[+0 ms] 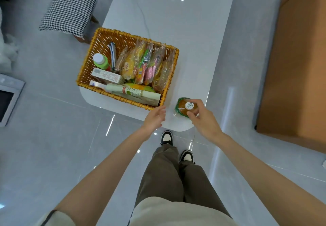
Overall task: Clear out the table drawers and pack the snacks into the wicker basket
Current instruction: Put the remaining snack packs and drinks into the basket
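The amber-filled bottle with a green label point(182, 109) stands upright on the glossy white marble-look table point(176, 31), near its front edge and just right of the woven orange wicker basket point(134, 35). Its round white cap point(189, 105) carries small green and red print, too fine to read. The right hand point(204, 118) grasps the bottle from above, thumb and fingers curled round its top. The left hand point(154, 119) hovers at the basket's near right corner with relaxed, outstretched fingers, holding nothing.

Inside the basket lie a row of clear-wrapped snack packets point(146, 65) standing on edge, a green bottle with a white cap point(100, 61), a white carton with red characters point(105, 75) and a long pale paper-wrapped roll point(135, 93) with a red stamp and green characters, none legible. A black-and-white houndstooth stool point(70, 8) stands left of the table on the grey tiled floor point(53, 137).
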